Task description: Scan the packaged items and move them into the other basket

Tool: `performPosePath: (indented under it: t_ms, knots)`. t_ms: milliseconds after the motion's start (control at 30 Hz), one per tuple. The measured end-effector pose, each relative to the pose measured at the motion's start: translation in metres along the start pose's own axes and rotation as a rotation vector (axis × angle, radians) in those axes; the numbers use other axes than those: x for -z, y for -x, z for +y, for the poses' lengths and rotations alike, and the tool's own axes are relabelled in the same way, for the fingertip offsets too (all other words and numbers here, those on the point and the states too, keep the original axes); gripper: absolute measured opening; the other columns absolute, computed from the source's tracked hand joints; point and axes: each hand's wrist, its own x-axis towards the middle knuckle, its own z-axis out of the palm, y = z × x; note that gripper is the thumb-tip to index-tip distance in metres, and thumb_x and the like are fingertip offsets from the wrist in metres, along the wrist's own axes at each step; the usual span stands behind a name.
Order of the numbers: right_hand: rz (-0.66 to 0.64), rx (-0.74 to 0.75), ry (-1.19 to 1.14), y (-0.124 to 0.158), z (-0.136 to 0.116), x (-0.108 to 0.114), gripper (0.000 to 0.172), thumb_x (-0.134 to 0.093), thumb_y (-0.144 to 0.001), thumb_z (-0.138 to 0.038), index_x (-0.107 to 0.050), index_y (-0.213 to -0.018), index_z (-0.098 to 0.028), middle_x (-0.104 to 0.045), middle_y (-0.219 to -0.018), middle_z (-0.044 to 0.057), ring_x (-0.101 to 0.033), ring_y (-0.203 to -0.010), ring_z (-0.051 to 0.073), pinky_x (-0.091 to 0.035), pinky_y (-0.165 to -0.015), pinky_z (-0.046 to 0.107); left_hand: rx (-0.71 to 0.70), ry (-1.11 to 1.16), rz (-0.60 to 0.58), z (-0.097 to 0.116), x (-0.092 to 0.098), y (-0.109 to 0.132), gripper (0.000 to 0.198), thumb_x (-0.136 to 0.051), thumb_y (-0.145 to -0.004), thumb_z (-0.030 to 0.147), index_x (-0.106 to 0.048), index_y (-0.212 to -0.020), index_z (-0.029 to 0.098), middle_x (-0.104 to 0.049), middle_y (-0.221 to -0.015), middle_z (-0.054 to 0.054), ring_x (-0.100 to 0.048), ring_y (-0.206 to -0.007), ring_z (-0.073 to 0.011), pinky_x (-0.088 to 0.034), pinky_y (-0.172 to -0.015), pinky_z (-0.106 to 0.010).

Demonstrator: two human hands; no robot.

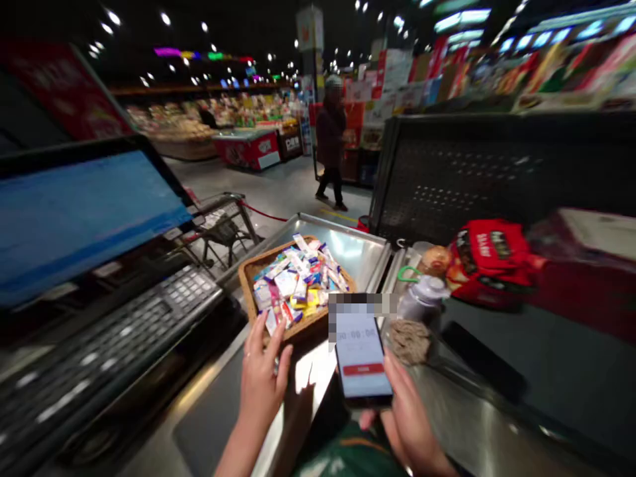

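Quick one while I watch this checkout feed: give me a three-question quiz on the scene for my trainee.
1. True or false: the right hand holds a phone with its screen lit.
2. Multiple choice: the left hand is nearest to A) the keyboard, B) the wicker basket of small packets, C) the red bag.
3. Short answer: what colour is the loop on the white bottle?

Key: 1 true; 2 B; 3 green.
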Motion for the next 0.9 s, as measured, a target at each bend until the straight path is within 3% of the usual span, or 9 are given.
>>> performPosePath:
  t_ms: [100, 167, 267, 400, 567, 700, 833, 900]
  knots:
    - [-0.018, 0.02, 0.008, 0.003, 0.001, 0.009, 0.065, -0.067, -0.069, -0.067, -0.054, -0.109, -0.018, -0.07, -0.073, 0.004, -0.059, -0.054, 0.017, -0.045, -0.033, 0.025, -0.014, 0.009, -0.082, -0.004, -0.008, -0.013, 0.048, -0.051, -0.09, 0.025, -0.047, -0.137, 0.029, -0.04, -0.148, -0.011, -0.04, -0.135, -0.0294, -0.04, -0.108, -0.049]
    - [-0.015, 0.02, 0.009, 0.006, 0.002, 0.015, 0.064, -0.067, -0.07, -0.066, -0.054, -0.11, -0.018, -0.071, -0.078, 0.006, -0.06, -0.055, 0.018, -0.046, -0.034, 0.027, 0.081, -0.013, -0.128, -0.015, -0.019, -0.023, 0.041, -0.048, -0.091, 0.028, -0.054, -0.132, 0.024, -0.044, -0.144, -0.015, -0.049, -0.128, -0.0298, -0.045, -0.103, -0.048]
    - [0.013, 0.016, 0.011, 0.009, 0.002, 0.022, 0.068, -0.069, -0.068, -0.065, -0.053, -0.115, -0.018, -0.071, -0.082, 0.006, -0.063, -0.061, 0.022, -0.046, -0.035, 0.028, 0.222, -0.04, -0.225, -0.037, -0.044, -0.035, 0.043, -0.045, -0.091, 0.029, -0.055, -0.13, 0.015, -0.046, -0.141, -0.02, -0.05, -0.126, -0.0316, -0.048, -0.1, -0.047]
    - [0.12, 0.026, 0.038, 0.001, 0.011, 0.036, 0.072, -0.069, -0.062, -0.071, -0.057, -0.108, -0.017, -0.07, -0.076, 0.004, -0.063, -0.06, 0.022, -0.044, -0.034, 0.029, 0.267, -0.11, -0.276, -0.049, -0.066, -0.038, 0.045, -0.048, -0.09, 0.031, -0.053, -0.131, 0.014, -0.045, -0.141, -0.02, -0.05, -0.127, -0.0314, -0.047, -0.101, -0.044]
    - [0.307, 0.005, 0.069, -0.03, 0.045, 0.074, 0.066, -0.068, -0.06, -0.074, -0.06, -0.095, -0.019, -0.068, -0.069, 0.001, -0.063, -0.061, 0.019, -0.041, -0.034, 0.023, 0.239, -0.194, -0.268, -0.044, -0.068, -0.033, 0.045, -0.046, -0.091, 0.037, -0.055, -0.13, 0.016, -0.047, -0.141, -0.019, -0.051, -0.126, -0.0323, -0.049, -0.099, -0.044]
    - [0.374, -0.063, 0.081, -0.05, 0.08, 0.108, 0.064, -0.067, -0.059, -0.075, -0.062, -0.085, -0.017, -0.067, -0.063, 0.003, -0.06, -0.054, 0.017, -0.036, -0.035, 0.021, 0.229, -0.215, -0.273, -0.045, -0.067, -0.033, 0.047, -0.045, -0.091, 0.037, -0.053, -0.133, 0.016, -0.049, -0.14, -0.018, -0.053, -0.123, -0.0313, -0.05, -0.097, -0.043]
    - [0.384, -0.129, 0.105, -0.06, 0.106, 0.129, 0.055, -0.056, -0.079, -0.067, -0.062, -0.093, -0.014, -0.067, -0.071, 0.004, -0.06, -0.058, 0.016, -0.041, -0.041, 0.023, 0.252, -0.226, -0.299, -0.044, -0.066, -0.036, 0.049, -0.044, -0.092, 0.037, -0.05, -0.135, 0.017, -0.052, -0.137, -0.016, -0.055, -0.12, -0.0297, -0.052, -0.095, -0.041]
    - [0.383, -0.158, 0.122, -0.064, 0.112, 0.136, 0.043, -0.05, -0.09, -0.054, -0.06, -0.103, -0.015, -0.067, -0.087, 0.004, -0.062, -0.069, 0.014, -0.05, -0.054, 0.026, 0.259, -0.224, -0.303, -0.043, -0.065, -0.037, 0.049, -0.044, -0.091, 0.036, -0.05, -0.136, 0.017, -0.054, -0.136, -0.015, -0.056, -0.119, -0.0289, -0.052, -0.094, -0.039]
